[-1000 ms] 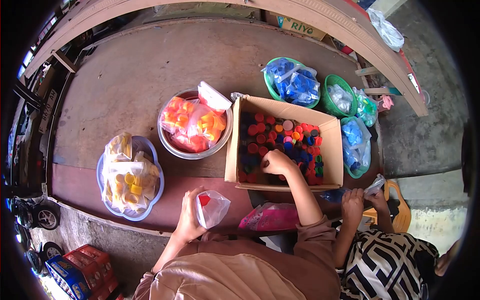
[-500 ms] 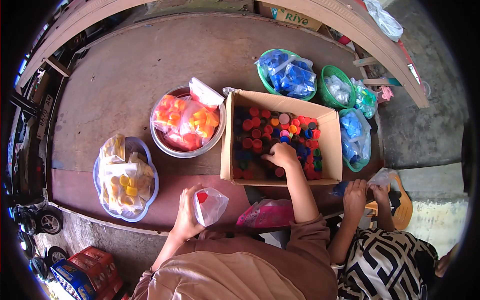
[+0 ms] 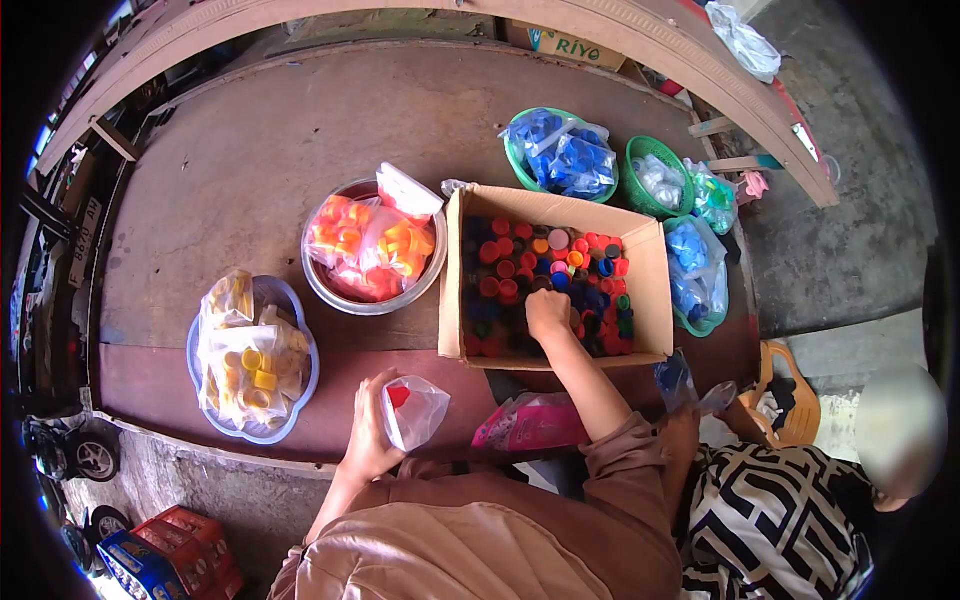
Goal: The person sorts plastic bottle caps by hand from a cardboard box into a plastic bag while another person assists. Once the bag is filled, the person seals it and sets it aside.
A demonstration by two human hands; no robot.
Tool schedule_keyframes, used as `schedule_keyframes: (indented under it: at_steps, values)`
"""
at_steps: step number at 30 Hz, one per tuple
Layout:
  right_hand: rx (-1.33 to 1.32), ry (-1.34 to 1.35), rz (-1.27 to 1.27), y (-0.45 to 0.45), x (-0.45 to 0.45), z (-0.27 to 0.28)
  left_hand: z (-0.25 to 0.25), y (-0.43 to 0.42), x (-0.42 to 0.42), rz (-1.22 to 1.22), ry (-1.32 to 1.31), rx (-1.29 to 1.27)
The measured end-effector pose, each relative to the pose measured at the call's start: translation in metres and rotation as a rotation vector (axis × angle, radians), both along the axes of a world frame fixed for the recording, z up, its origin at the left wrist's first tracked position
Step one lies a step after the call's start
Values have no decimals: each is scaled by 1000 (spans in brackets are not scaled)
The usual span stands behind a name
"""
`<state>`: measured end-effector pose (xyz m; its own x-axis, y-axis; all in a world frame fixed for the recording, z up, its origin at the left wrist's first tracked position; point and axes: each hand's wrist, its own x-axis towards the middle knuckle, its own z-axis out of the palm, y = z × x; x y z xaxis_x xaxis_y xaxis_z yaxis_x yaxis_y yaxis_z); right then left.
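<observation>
My left hand (image 3: pixel 370 428) is closed around a clear plastic bag (image 3: pixel 418 415), its mouth held apart, with a red bottle cap (image 3: pixel 398 396) showing inside. Inside the cardboard box (image 3: pixel 555 205), my right hand (image 3: pixel 549 312) is down among the loose bottle caps (image 3: pixel 507 270), which are red, blue, orange, green and dark. Its fingers are curled and point away from me, so whatever they hold is hidden. On the table edge between my arms lies a pink plastic packet (image 3: pixel 530 422).
Left of the box stand a metal bowl (image 3: pixel 437 262) and a lavender basin (image 3: pixel 308 360), both holding bagged caps. Green baskets (image 3: pixel 632 190) with more bags sit behind and right. A co-worker's hand (image 3: pixel 680 432) is close by my right arm, near clear bags.
My right hand has shifted slightly within the box, its fingers now more curled. The co-worker's hands have moved lower, and a bag with blue contents shows there. My left hand stays put.
</observation>
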<state>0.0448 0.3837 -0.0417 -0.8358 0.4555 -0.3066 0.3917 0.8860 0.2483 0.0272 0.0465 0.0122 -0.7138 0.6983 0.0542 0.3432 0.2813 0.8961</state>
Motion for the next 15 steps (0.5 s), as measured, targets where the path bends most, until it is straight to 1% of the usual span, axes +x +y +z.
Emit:
schedule_keyframes:
  at_steps: [5,8,11,14,15]
  values:
    - [-73,-18,-38,0,3,14,2,-4,0,15,41,22]
    - [-44,18,-114,2,3,8,2,-4,3,28,39,54]
    - [-91,249,-144,0,6,30,4,-4,4,25,33,67]
    - [-490,572,-226,-15,12,48,6,-3,5,17,51,65]
    - [-862,689,-306,-24,16,60,6,-3,5,18,53,64]
